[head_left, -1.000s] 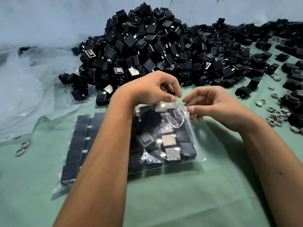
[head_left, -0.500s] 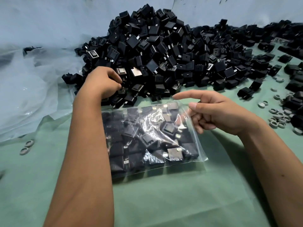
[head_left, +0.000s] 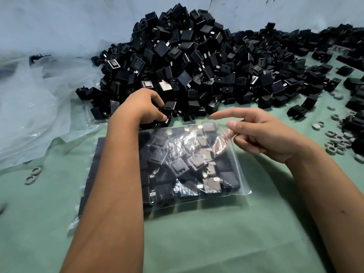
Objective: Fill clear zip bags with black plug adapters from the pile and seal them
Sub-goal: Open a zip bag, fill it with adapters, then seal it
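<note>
Left hand, reaching forward over the filled clear zip bag, which lies flat on the green cloth with its mouth toward the pile, curls its fingers round black adapters at the pile's near edge, while right hand pinches the bag's top right corner, index finger extended.

Zip bag: clear, glossy plastic film, creased, with bright reflections. Plug adapters in the pile: black moulded plastic, mostly matt with a slight sheen; prongs and some faces are shiny metal. Desk: covered with matt green cloth, softly wrinkled. Loose plastic sheeting: translucent, crumpled, faintly glossy. Small rings: grey, matt.
</note>
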The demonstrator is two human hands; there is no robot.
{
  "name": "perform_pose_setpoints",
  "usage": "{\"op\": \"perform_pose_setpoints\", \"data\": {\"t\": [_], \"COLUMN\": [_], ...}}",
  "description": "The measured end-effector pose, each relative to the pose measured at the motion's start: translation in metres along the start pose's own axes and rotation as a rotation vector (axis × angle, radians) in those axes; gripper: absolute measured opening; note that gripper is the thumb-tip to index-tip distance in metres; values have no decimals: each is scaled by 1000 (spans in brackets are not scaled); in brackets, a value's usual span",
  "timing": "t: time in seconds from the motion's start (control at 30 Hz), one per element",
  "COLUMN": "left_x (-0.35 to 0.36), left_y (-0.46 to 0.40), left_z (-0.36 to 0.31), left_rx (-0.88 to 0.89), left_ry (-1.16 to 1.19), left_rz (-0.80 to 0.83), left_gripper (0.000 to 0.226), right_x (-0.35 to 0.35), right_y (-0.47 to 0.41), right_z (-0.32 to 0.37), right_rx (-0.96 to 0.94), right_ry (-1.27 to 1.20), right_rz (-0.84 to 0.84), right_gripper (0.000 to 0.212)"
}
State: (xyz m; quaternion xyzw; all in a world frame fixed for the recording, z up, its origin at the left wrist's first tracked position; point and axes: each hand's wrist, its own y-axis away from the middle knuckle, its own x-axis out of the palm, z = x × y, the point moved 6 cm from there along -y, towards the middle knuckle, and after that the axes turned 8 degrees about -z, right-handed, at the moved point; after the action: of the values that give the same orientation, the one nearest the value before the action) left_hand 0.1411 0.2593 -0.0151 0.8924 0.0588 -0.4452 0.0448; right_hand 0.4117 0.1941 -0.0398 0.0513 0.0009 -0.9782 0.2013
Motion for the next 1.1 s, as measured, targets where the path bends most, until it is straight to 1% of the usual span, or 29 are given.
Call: {"op": "perform_pose_setpoints", "data": {"t": [0.07,0.13,0.2,0.3,0.4,0.5,0.63,0.7,0.77,0.83,0.87,0.93,1.03,1.1], "left_x": [0,1,1,1,1,-3,-14,-21,-24,-16,-9,6,25,36], "left_y": [0,0,0,2,4,3,0,0,3,9,13,22,35,44], "left_z": [2,2,1,-2,-3,-3,-4,-10,-23,-41,-51,-72,-99,-112], "left_rx": [-9,-12,-5,8,23,11,4,31,78,113,142,239,407,494], "left_ry": [0,-1,-29,-104,-133,-83,-10,105,302,513,562,551,506,507], "left_rz": [-2,-5,6,85,123,56,-87,-186,-219,-121,-47,82,207,287], "left_gripper": [32,31,26,20,26,24,24,23,22,25,27,31,38,39], "right_x": [-11,-17,-20,-25,-30,-33,-35,-35,-32,-24,-19,-9,-2,0], "right_y": [-4,-6,-8,-9,-10,-10,-9,-9,-8,-7,-7,-7,-8,-10], "right_z": [-1,-2,-4,-5,-4,-4,-4,-2,0,4,5,6,5,3], "right_rx": [-31,-49,-55,-66,-91,-107,-123,-141,-165,-200,-216,-224,-180,-153], "right_ry": [-38,-59,-63,-88,-127,-150,-158,-154,-122,-47,-12,7,-71,-108], "right_rz": [-151,-249,-317,-394,-458,-513,-573,-588,-582,-538,-504,-437,-389,-361], "right_gripper": [26,22,19,18,19,19,19,20,17,15,18,25,27,27]}}
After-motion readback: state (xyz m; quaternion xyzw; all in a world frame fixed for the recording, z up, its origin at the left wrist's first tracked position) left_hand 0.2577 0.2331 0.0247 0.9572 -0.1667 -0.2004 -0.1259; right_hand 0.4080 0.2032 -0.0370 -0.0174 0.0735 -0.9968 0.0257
